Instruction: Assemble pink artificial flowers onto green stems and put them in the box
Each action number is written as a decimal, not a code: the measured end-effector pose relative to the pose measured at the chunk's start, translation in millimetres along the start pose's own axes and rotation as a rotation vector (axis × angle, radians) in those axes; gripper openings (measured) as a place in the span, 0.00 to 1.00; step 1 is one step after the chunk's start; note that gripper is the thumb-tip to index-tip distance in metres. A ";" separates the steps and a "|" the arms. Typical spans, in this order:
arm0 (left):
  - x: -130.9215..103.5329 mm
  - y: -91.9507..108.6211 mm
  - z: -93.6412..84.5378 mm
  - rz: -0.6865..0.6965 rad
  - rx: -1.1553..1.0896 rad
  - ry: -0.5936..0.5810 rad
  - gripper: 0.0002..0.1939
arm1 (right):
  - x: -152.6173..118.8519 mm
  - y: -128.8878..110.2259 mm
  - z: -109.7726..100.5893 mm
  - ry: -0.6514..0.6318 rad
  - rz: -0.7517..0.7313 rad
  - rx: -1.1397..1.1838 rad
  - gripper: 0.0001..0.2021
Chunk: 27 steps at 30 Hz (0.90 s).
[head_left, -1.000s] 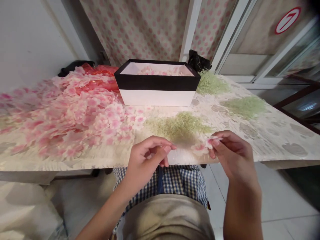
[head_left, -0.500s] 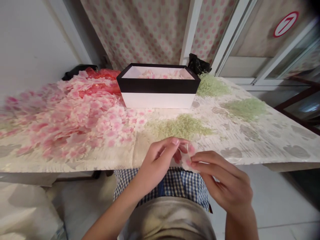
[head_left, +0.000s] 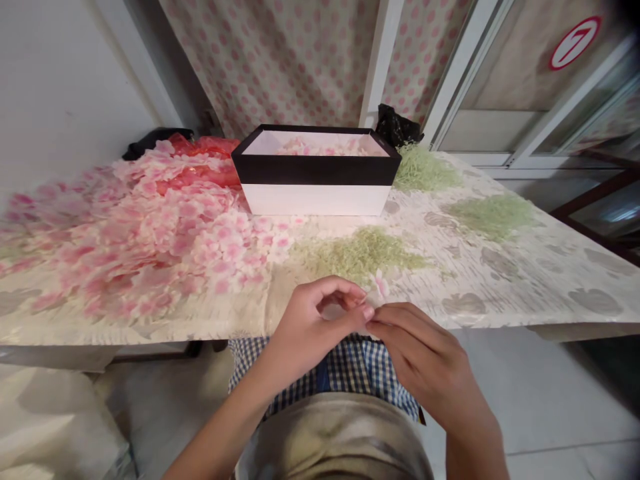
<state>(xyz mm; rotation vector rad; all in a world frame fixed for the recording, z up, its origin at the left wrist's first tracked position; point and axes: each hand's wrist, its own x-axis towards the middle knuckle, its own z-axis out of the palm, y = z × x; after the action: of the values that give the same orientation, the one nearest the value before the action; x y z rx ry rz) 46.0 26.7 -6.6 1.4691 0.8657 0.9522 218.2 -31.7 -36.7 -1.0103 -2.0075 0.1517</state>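
Just past my fingertips, a small pink-and-white artificial flower (head_left: 381,285) sticks up near the table's front edge. My left hand (head_left: 323,320) is closed, its thumb and forefinger pinched together at the flower's near end. The fingers of my right hand (head_left: 423,357) are pressed together on the same flower, touching my left thumb tip. The fingers hide the flower's lower part. Beyond my hands lies a heap of thin, light green artificial greenery (head_left: 365,250).
A white box with a black rim (head_left: 317,170) stands at the back, with pink flowers inside. Left of it spreads a large heap of pink artificial flowers (head_left: 165,233) with red plastic. More green clumps (head_left: 493,215) lie at right; a black bag (head_left: 397,125) sits behind.
My hands have drawn together, the right moving left. My left thumb and forefinger have closed into a pinch. The flower has turned and now points away from me.
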 end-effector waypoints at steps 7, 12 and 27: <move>5.2 -8.6 -0.4 0.269 0.160 0.145 0.07 | 0.3 -5.2 5.4 -0.031 0.036 0.025 0.17; 11.0 -10.9 -4.8 0.279 0.235 0.200 0.08 | -0.1 15.4 -15.6 0.137 0.201 -0.085 0.06; 31.1 -7.2 -48.3 0.297 0.992 0.410 0.13 | -3.5 96.7 -45.8 0.080 0.892 -0.683 0.10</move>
<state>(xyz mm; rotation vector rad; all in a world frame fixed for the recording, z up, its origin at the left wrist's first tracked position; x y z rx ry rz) 14.3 75.1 -8.6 2.3271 1.5890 1.1250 311.1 18.7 -53.6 -2.2591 -1.4046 -0.1163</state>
